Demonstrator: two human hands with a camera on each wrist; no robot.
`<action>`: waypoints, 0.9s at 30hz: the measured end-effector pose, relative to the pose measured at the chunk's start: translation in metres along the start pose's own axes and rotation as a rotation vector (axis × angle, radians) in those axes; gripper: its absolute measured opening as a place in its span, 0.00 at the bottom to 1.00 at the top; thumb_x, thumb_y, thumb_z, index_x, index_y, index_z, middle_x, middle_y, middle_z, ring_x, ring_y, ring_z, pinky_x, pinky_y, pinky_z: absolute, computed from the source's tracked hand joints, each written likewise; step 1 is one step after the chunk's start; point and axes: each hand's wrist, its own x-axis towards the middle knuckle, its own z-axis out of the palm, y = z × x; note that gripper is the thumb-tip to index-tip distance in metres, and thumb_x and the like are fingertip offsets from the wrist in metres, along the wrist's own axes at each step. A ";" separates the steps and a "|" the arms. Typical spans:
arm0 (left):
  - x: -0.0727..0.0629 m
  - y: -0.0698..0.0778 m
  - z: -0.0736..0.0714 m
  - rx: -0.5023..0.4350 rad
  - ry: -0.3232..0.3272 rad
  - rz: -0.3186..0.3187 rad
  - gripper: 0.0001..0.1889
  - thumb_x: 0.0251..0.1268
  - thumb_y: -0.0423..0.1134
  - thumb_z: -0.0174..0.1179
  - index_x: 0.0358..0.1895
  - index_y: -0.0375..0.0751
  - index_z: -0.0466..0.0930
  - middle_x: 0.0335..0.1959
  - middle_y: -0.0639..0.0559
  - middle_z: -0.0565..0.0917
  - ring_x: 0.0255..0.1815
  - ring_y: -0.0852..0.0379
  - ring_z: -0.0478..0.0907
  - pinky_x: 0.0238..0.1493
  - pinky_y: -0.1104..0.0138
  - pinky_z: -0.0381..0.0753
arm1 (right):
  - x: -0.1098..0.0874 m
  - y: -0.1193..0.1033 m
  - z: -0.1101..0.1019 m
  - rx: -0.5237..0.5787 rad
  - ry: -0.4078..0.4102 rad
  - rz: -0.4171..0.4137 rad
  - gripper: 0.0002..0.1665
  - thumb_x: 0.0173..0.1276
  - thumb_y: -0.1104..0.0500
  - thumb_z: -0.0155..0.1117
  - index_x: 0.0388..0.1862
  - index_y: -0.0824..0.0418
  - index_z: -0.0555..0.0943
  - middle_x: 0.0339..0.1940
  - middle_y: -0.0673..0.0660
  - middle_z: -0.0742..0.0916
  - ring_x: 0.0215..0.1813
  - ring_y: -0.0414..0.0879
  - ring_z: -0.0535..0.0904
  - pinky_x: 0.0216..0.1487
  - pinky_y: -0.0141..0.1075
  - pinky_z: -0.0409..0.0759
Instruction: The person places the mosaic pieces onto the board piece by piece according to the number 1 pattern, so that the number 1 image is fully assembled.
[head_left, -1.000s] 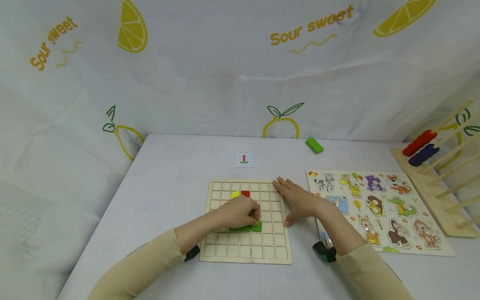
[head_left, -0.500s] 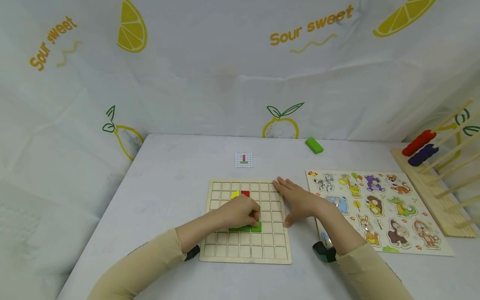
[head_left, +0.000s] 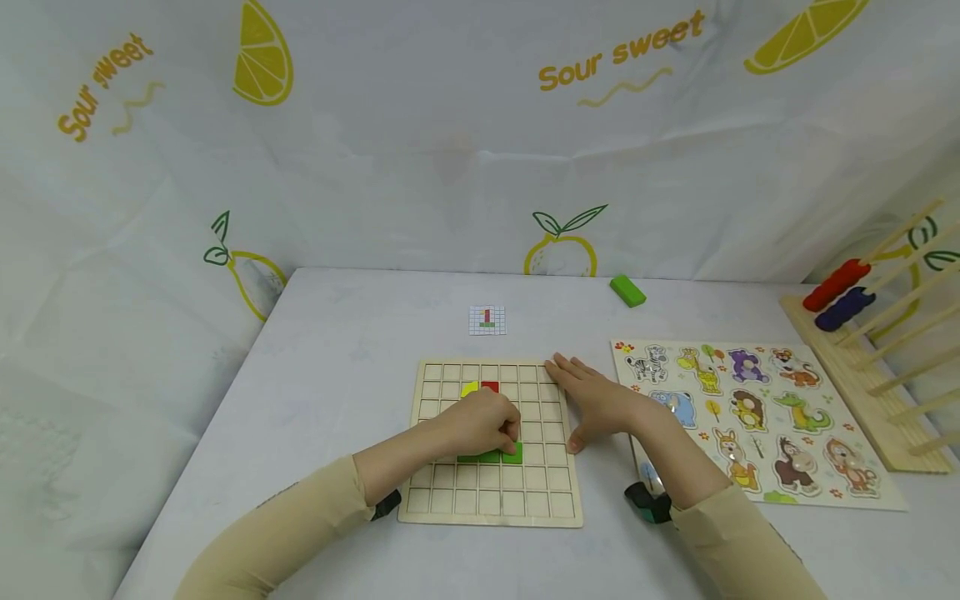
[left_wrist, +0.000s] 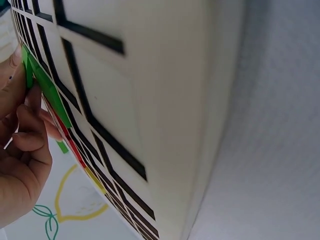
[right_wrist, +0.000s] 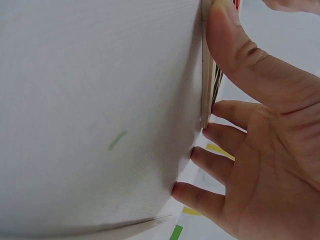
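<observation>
A wooden grid board [head_left: 487, 508] lies on the table. Over its middle, my left hand [head_left: 480, 423] has its fingers curled and pinches a green block [head_left: 513, 453] at the right end of a green row [head_left: 480, 457]. From the left wrist view, that green block [left_wrist: 27, 67] stands tilted between thumb and fingers, against the row [left_wrist: 50, 90]. A red piece [head_left: 490, 387] and a yellow piece [head_left: 470, 388] show past the knuckles; the hand covers the cells between. My right hand [head_left: 600, 404] rests with spread fingers along the board's right edge, thumb and fingertips touching it.
Behind the board lies a small printed grid card [head_left: 487, 320]. A loose green block [head_left: 628, 291] is at the back right. An animal puzzle board [head_left: 750, 425] sits under the right forearm, beside a wooden rack [head_left: 870, 387] with red and blue beads on its rods.
</observation>
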 end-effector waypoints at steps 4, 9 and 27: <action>0.001 0.001 0.001 0.030 0.008 -0.006 0.14 0.55 0.40 0.72 0.19 0.50 0.77 0.16 0.64 0.75 0.21 0.69 0.68 0.29 0.77 0.67 | 0.000 0.000 0.000 -0.001 -0.002 -0.003 0.72 0.43 0.53 0.83 0.80 0.62 0.49 0.83 0.64 0.50 0.82 0.67 0.42 0.78 0.62 0.52; 0.001 0.002 0.001 0.034 0.014 -0.011 0.14 0.55 0.40 0.72 0.18 0.51 0.76 0.16 0.64 0.74 0.21 0.69 0.68 0.28 0.77 0.67 | 0.000 0.002 0.000 0.000 -0.003 -0.004 0.72 0.43 0.53 0.83 0.80 0.62 0.49 0.83 0.64 0.50 0.82 0.67 0.42 0.77 0.63 0.52; -0.029 -0.015 -0.020 0.048 0.267 -0.143 0.06 0.64 0.40 0.65 0.29 0.49 0.82 0.27 0.60 0.82 0.29 0.65 0.74 0.35 0.71 0.75 | 0.001 0.001 0.002 -0.008 0.004 -0.006 0.72 0.42 0.53 0.84 0.80 0.63 0.49 0.83 0.65 0.50 0.82 0.67 0.42 0.78 0.62 0.52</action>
